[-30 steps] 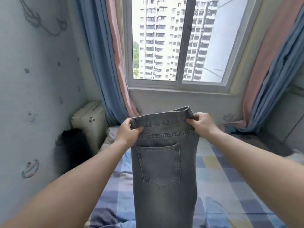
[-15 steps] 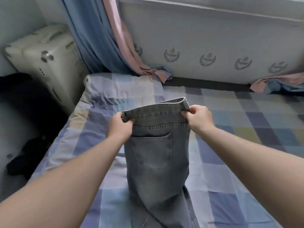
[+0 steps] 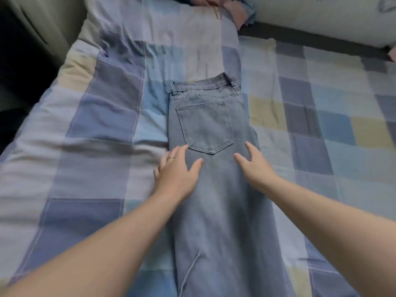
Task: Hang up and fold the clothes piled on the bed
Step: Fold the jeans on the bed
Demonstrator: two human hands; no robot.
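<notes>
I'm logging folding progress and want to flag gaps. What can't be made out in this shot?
Head view:
Leg hems of the light-blue denim jeans: cut off by the bottom edge.
The jeans' underside: hidden against the checked blue-and-yellow bedsheet.
Whether the left hand and right hand press the denim or hover: blurred.
The dark gap left of the bedsheet: too dark to read.
The pink and blue cloth: cut off by the top edge.

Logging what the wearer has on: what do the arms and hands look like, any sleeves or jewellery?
No sleeves, gloves or watch show; the left forearm and right forearm are bare. The left hand wears a thin pale ring on one finger; the right hand shows none.
</notes>
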